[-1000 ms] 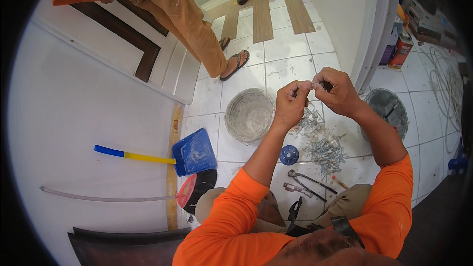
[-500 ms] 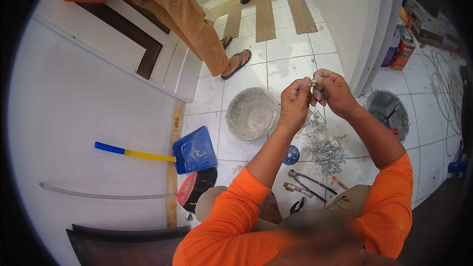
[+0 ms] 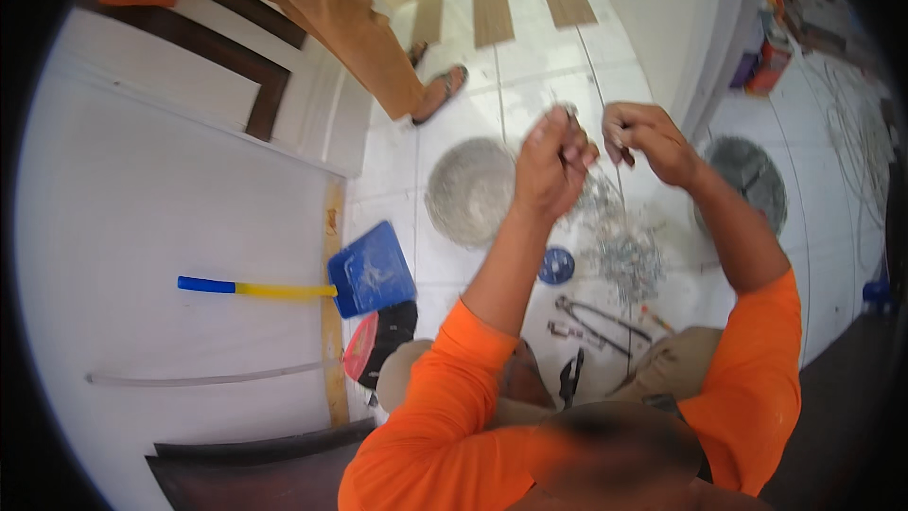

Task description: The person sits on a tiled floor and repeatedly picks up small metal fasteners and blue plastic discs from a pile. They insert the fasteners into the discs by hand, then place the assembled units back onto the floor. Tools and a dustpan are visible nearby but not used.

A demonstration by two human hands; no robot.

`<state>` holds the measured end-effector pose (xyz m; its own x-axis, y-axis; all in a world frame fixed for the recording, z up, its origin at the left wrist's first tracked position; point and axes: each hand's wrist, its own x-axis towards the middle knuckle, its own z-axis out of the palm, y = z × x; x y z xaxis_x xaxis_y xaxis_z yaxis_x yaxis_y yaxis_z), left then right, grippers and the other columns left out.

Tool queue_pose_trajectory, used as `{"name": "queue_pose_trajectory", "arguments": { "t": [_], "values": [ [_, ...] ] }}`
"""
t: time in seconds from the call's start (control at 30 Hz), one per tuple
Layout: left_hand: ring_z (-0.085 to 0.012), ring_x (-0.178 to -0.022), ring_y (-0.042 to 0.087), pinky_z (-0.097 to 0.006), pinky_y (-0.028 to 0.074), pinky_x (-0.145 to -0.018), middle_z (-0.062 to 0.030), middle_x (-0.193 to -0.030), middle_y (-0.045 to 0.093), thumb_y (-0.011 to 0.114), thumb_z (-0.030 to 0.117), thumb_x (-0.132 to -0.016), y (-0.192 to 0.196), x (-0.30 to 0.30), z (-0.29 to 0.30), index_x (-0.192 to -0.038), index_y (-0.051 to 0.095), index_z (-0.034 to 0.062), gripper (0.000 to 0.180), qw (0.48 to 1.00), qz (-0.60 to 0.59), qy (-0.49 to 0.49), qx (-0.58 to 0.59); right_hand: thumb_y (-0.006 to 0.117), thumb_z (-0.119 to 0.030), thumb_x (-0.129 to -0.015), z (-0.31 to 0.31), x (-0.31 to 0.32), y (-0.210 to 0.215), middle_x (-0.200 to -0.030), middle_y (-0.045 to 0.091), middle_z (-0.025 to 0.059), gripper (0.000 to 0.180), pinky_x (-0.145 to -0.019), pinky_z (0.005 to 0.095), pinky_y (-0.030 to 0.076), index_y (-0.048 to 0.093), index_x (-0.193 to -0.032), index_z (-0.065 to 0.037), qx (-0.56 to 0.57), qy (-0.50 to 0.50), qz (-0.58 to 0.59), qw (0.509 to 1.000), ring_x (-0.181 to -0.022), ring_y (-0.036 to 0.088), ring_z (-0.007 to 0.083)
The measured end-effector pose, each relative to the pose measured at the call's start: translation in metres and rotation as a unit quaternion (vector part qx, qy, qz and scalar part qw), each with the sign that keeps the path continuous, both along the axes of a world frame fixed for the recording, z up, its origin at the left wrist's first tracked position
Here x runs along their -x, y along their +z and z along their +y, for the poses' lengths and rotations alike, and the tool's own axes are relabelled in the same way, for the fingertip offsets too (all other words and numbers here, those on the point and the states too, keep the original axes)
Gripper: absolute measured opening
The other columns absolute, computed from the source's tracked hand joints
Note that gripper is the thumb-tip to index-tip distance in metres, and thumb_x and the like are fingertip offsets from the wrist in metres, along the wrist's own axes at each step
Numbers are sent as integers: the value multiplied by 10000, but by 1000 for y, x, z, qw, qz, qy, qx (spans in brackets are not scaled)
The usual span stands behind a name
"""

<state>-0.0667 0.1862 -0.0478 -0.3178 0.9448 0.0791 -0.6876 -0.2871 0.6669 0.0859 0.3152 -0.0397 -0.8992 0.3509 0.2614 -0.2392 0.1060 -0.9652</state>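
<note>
My left hand [image 3: 551,163] is closed, raised above the floor, with a small greyish metal piece [image 3: 569,112] pinched at its thumb; blur hides its kind. Apart from it, to the right, my right hand [image 3: 651,142] has its fingers curled inward, and what they hold, if anything, is hidden. Below both hands a loose pile of metal screws or nails [image 3: 629,263] lies on the white tiles. A round blue disc [image 3: 556,265] lies left of the pile. Nearer me are long-handled pincers [image 3: 598,324], a small metal plate [image 3: 567,329] and a black tool [image 3: 570,378].
A grey-crusted bucket [image 3: 471,193] stands left of my hands, a dark bucket [image 3: 742,180] on the right. A blue dustpan [image 3: 374,270] and a broom head [image 3: 380,345] lie at left. Another person's sandalled foot [image 3: 442,95] is near the door; wood planks [image 3: 492,9] lie beyond.
My hands, which were together at a small piece, have moved apart. The left hand kept a small piece and moved left. The view has shifted slightly, with more blur.
</note>
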Motion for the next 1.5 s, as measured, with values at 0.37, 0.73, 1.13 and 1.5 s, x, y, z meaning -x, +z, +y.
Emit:
{"name": "queue_pose_trajectory", "arguments": {
  "t": [0.37, 0.73, 1.13, 1.5],
  "values": [
    [-81, -654, 386, -273, 404, -613, 55, -751, 425, 622, 310, -1084, 12, -4, -6, -1050, 617, 80, 233, 999, -28, -36, -25, 813, -392, -811, -11, -22, -143, -764, 704, 235, 429, -735, 461, 545, 741, -801, 30, -356, 215, -360, 835, -719, 666, 375],
    [-73, -647, 374, -253, 400, -595, 59, -740, 408, 588, 314, -1099, 3, -3, -7, -1105, 621, 95, 221, 999, 26, -32, -1, 732, -160, -974, -22, -8, 41, -865, 713, 31, 193, -712, 249, 531, 742, -1038, 22, -75, -157, 5, 985, -774, 640, 81],
    [-79, -632, 423, -281, 441, -593, 29, -740, 521, 648, 261, -1071, -2, -2, -1, -1102, 700, 46, 223, 990, 140, -33, 5, 797, -207, -935, -14, -15, 42, -748, 709, 46, 233, -546, 230, 508, 739, -932, 19, 70, -96, -80, 990, -670, 672, 94],
    [-87, -615, 423, -291, 417, -575, 37, -717, 524, 693, 211, -1042, -5, 2, -5, -1099, 733, 43, 182, 986, 165, -8, 39, 748, -142, -949, -23, -22, 41, -835, 714, 61, 158, -639, 263, 513, 738, -972, 14, -102, -120, 2, 987, -714, 647, 105]
  ]
}}
